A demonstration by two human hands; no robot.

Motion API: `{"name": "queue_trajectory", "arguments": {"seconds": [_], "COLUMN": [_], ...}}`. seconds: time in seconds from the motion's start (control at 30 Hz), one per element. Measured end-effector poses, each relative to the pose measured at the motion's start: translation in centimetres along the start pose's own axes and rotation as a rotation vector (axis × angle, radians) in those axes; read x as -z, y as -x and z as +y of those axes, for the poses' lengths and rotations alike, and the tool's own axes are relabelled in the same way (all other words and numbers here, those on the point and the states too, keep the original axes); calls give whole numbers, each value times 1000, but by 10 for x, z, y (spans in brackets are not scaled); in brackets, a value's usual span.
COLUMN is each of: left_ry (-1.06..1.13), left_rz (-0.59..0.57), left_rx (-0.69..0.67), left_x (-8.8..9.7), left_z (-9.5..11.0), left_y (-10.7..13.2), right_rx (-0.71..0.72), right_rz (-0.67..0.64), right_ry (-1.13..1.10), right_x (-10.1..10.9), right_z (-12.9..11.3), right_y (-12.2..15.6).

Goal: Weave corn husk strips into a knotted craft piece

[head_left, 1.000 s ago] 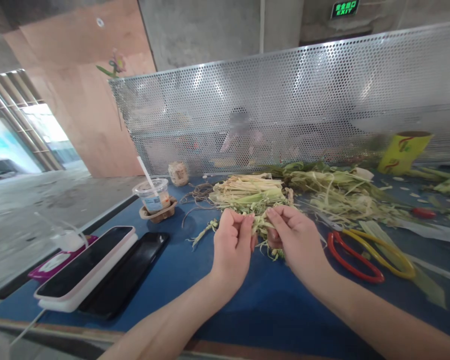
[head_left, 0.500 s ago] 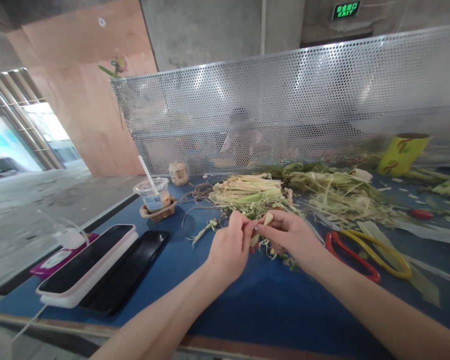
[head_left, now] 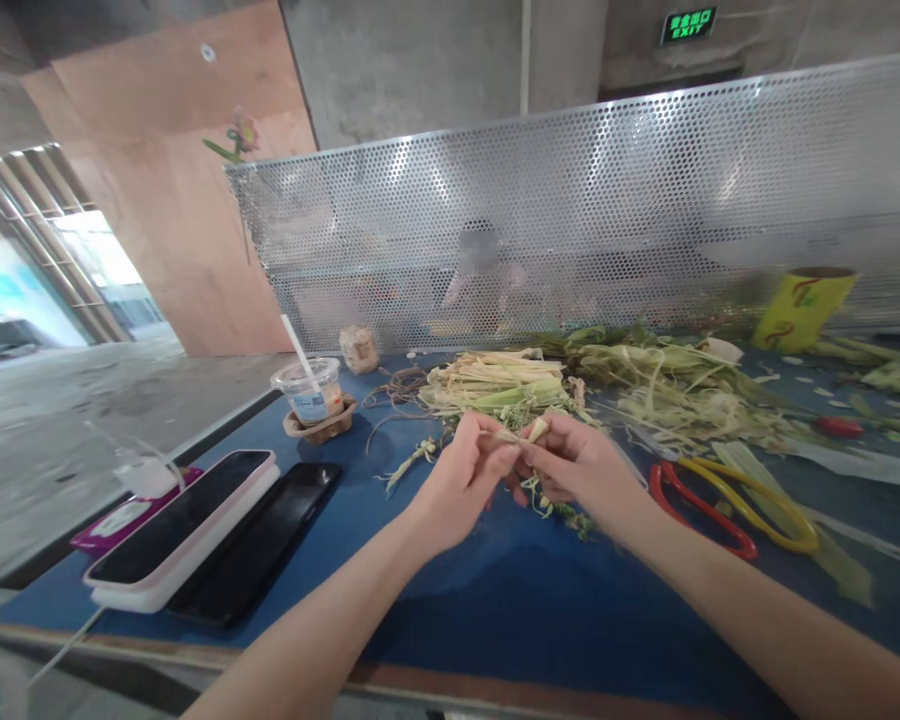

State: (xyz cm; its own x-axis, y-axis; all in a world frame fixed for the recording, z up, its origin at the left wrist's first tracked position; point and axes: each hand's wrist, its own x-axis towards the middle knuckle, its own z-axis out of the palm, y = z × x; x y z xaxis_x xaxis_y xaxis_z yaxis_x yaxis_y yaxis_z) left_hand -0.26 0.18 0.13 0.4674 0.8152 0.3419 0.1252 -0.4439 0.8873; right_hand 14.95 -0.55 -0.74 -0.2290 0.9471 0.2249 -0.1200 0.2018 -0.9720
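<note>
A narrow, pale corn husk strip (head_left: 538,430) is pinched between my two hands over the blue table (head_left: 495,630). The fingers of my left hand (head_left: 461,485) close on its left part, tips nearly meeting those of my right hand (head_left: 581,462). A folded, cone-like end of the strip pokes up from the right fingers. Behind the hands lies a bundle of pale husk strips (head_left: 495,378), with small green knotted husk pieces (head_left: 521,410) before it, partly hidden by my fingers. One knotted piece (head_left: 412,460) lies apart on the left.
Scissors with red and yellow handles (head_left: 701,510) lie right of my right arm. Loose husks (head_left: 682,385) and a yellow tube (head_left: 806,308) are beyond. At left are phones (head_left: 184,520) and a lidded cup with straw (head_left: 311,392). A perforated metal screen (head_left: 570,220) closes the back.
My left hand has turned and opened its pinch slightly, showing more of the strip between the hands. The right hand has barely moved. The camera view has shifted a little.
</note>
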Motion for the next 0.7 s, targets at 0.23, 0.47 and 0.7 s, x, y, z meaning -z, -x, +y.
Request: {"name": "queue_trajectory", "arguments": {"seconds": [0.23,0.47,0.7], "left_ry": [167,273,367], "left_rz": [-143,-137,-109], "left_rx": [48,170,252], "left_x": [7,3,-3], "left_z": [6,4,7], "left_y": [-2,0,2], "right_rx": [-2,119,81], "right_rz": [-60,140,132], "right_ry": [198,441,318], "right_x": [6,5,10], "right_z": [-7,2,3], "right_y": [3,2,0]}}
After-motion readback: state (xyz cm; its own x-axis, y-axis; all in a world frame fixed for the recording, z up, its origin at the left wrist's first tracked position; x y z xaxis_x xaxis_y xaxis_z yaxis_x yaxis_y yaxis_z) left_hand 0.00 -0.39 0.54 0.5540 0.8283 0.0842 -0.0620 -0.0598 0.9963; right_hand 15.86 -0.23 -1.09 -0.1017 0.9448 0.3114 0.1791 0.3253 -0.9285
